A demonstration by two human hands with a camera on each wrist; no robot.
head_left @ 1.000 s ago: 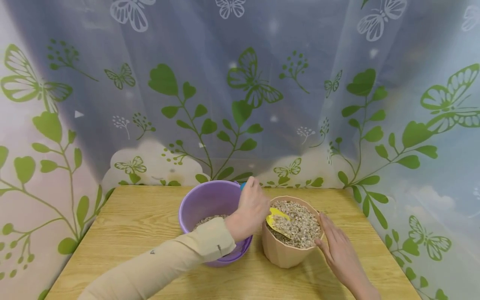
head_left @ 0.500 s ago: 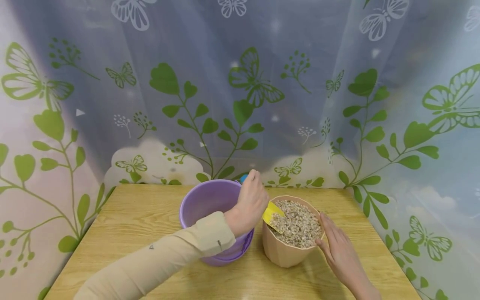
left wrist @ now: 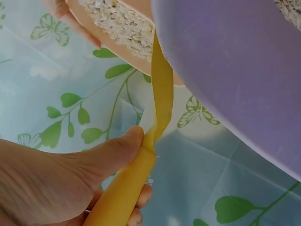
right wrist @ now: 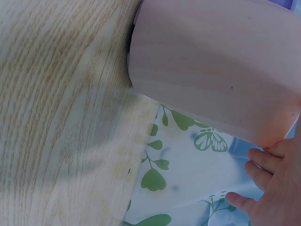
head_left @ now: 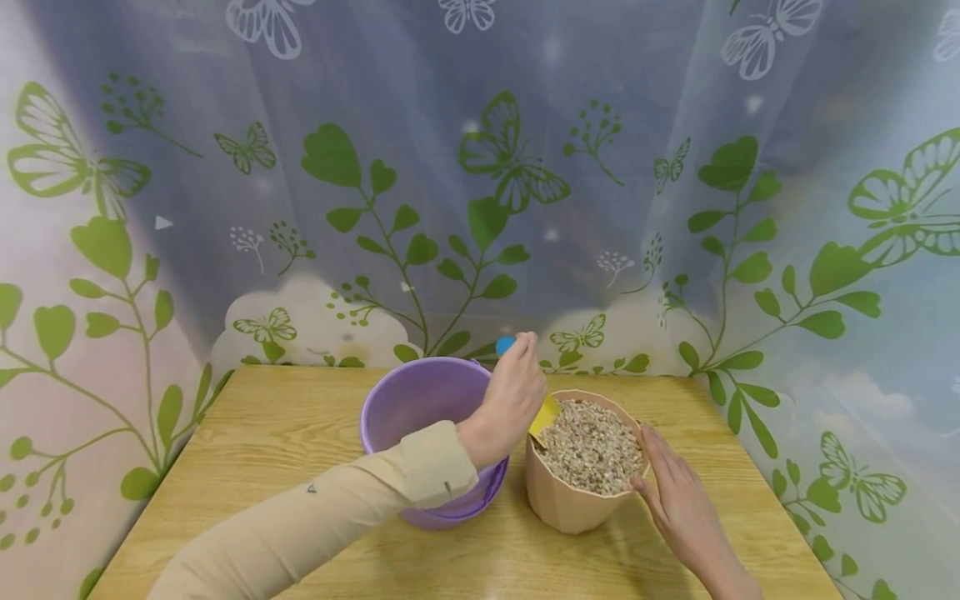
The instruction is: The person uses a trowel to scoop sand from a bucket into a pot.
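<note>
My left hand (head_left: 510, 400) grips the yellow handle of a small hand trowel (left wrist: 162, 89), whose blue end (head_left: 505, 345) shows above the fist in the head view. The trowel's blade is tilted at the left rim of a peach faceted flower pot (head_left: 567, 506). Pale gravel-like grains (head_left: 596, 450) fill the pot nearly to its rim. With fingers extended, my right hand (head_left: 682, 500) rests against the pot's right side near the rim. Left of the pot stands a purple bucket (head_left: 420, 400), partly hidden by my left forearm; some grains (left wrist: 290, 12) show inside it in the left wrist view.
Both containers stand close together on a wooden table (head_left: 292, 433), toward its far edge. A curtain (head_left: 480, 167) printed with butterflies and leaves hangs right behind the table and along both sides.
The trowel has tipped more upright and drawn back toward the pot's left rim, its blade leaving the middle of the grains. My left hand has risen slightly; the right hand stays in place.
</note>
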